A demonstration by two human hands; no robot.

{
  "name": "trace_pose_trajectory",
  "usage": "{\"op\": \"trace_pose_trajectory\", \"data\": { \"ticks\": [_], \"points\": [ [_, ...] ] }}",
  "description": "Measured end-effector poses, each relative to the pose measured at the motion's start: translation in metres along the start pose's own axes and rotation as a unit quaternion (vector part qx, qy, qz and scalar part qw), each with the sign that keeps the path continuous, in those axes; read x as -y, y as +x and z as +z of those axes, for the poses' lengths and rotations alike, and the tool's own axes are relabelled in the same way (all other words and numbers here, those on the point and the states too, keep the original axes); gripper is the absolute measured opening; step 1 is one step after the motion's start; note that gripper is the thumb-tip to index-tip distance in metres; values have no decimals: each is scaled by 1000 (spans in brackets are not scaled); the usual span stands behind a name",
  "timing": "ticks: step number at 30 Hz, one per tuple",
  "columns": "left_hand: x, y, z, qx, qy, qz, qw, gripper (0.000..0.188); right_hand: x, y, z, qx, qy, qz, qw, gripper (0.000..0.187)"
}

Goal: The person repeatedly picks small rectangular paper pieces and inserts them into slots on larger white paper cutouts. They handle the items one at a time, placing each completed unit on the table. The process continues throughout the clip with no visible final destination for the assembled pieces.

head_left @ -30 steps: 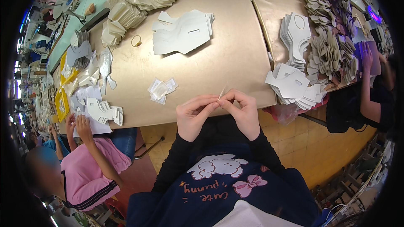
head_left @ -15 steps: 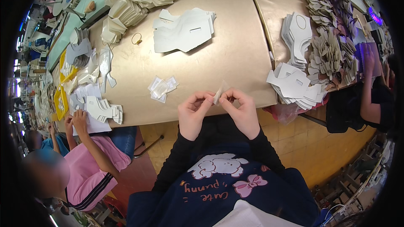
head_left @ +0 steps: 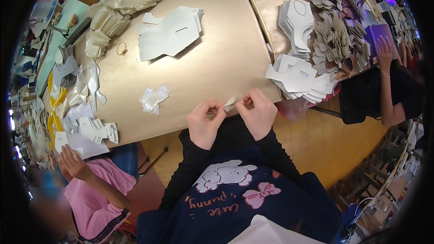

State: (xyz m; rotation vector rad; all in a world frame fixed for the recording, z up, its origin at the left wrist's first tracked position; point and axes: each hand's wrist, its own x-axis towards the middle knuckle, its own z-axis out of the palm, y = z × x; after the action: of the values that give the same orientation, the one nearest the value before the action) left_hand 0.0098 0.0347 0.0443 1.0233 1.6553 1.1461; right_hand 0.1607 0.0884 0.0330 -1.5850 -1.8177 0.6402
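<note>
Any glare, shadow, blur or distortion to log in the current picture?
Head view: a pale sheen on the gold tabletop; shadow along the lower right edge of the white stack; the seated co-worker's head blurred; black fisheye rim, edges bending towards it; fine detail of the thin pale piece between the hands too small to read.

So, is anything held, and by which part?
A pale piece, pinched at one end by the left hand; the right hand is at its other end, grip unclear.
</note>
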Motion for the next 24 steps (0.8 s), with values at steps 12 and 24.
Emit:
{"op": "trace_pose_trajectory", "data": {
  "ticks": [12, 24],
  "points": [
    [30, 16, -47, -54, 65, 5, 996, 9, -101, -25, -77, -209, 16, 85, 974, 13],
    [8, 30, -54, -23, -90, 6, 996, 9, -289, -16, -109, -82, -220, 256, 938, 20]
  ]
}}
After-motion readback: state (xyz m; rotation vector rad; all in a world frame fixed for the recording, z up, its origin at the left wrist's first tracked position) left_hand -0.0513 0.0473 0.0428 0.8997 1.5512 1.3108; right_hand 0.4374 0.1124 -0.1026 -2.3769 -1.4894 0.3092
